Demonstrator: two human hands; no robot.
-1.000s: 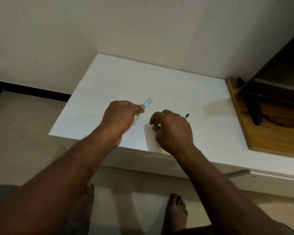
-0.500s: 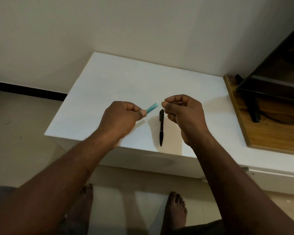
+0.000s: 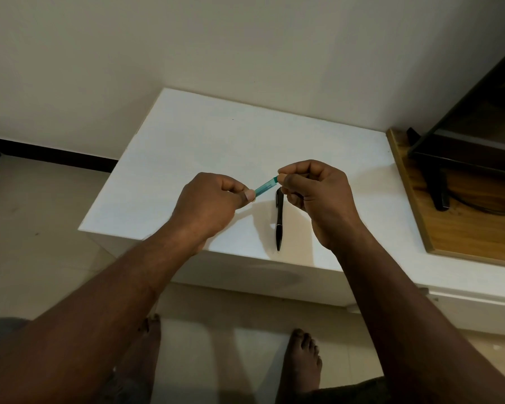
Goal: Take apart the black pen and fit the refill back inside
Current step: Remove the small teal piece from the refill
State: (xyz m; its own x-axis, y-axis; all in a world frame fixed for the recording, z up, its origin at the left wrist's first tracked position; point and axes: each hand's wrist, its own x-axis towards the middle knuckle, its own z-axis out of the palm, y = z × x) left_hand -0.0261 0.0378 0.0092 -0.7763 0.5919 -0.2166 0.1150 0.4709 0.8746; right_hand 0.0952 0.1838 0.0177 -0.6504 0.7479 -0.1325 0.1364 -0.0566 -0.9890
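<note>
Left hand (image 3: 207,205) curled, thumb and fingers clamped on the lower end of a translucent teal plastic tube (image 3: 265,186). Right hand (image 3: 318,193) pinches the tube's upper end with its fingertips. Tube held tilted above the white rectangular table (image 3: 201,135). Slim black plastic pen (image 3: 279,223) lies flat on the table below and between the hands, untouched, tip toward the near edge.
</note>
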